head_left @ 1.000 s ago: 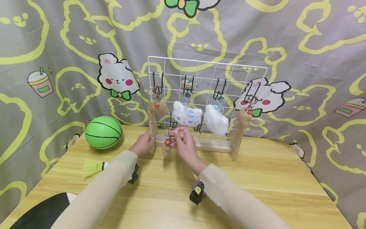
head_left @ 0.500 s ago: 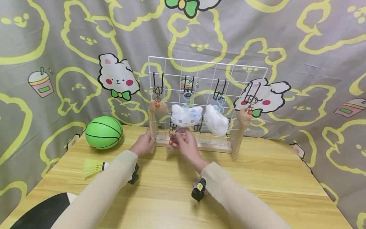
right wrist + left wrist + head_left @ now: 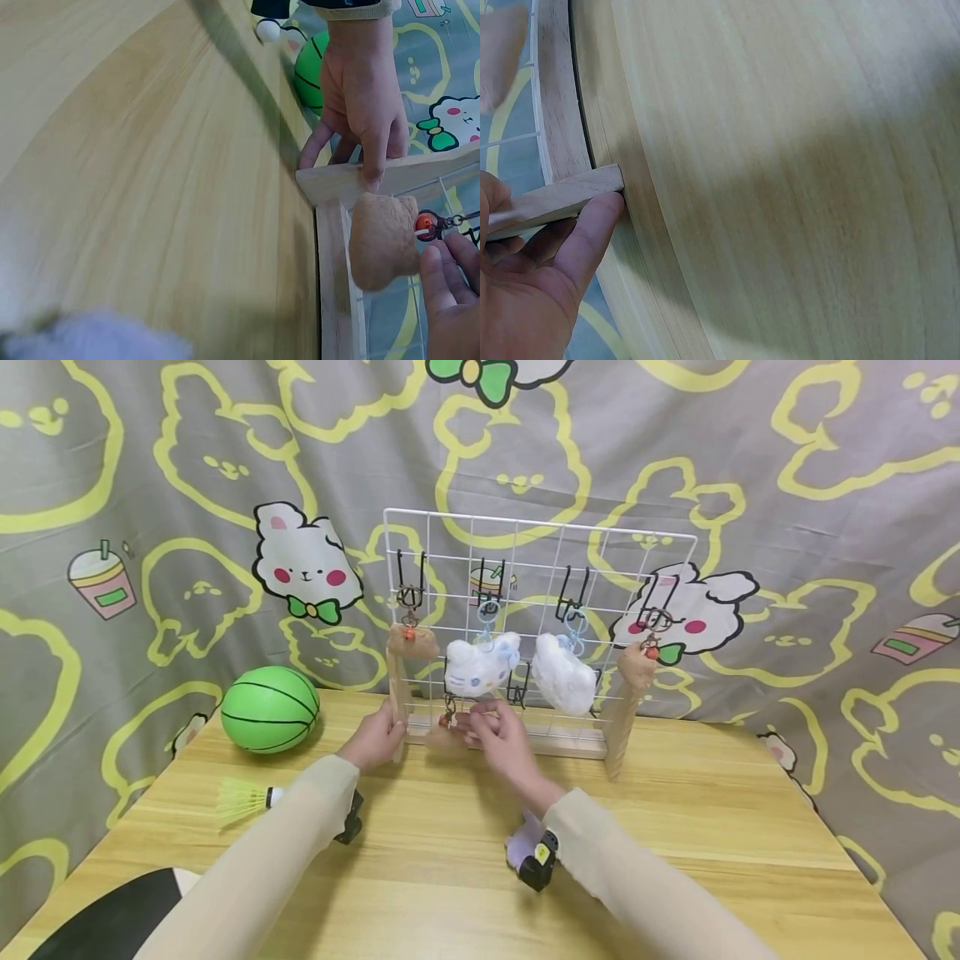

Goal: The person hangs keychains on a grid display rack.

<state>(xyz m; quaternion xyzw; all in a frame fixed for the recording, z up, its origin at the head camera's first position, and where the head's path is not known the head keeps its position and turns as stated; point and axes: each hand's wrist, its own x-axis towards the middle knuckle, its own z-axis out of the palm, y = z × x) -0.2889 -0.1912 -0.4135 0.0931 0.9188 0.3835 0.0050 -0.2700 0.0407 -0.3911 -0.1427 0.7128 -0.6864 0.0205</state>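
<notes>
My left hand (image 3: 372, 735) grips the wooden left leg (image 3: 562, 196) of a white wire-grid display rack (image 3: 538, 523). The thumb and fingers lie on either side of the leg. At the rack's lower left, a brown plush keychain (image 3: 382, 241) with an orange bell hangs by its ring at a black hook. My right hand (image 3: 504, 739) is just right of this keychain, fingertips close to its bell and chain, with no firm hold visible. Above that hand hangs a white cat-face plush keychain (image 3: 480, 667). Beside it is a white plush keychain (image 3: 564, 675) turned backwards.
Brown plush keychains hang at the rack's upper left (image 3: 414, 642) and far right (image 3: 637, 667). A green ball (image 3: 270, 710) and a yellow shuttlecock (image 3: 243, 800) lie left. A purple fluffy thing (image 3: 521, 842) is by my right wrist; a black-and-white object (image 3: 105, 918) is front left.
My right hand has shifted right from the lower brown keychain, which has swung and blurs now. The white cat-face plush above has tilted. My left hand stays on the leg.
</notes>
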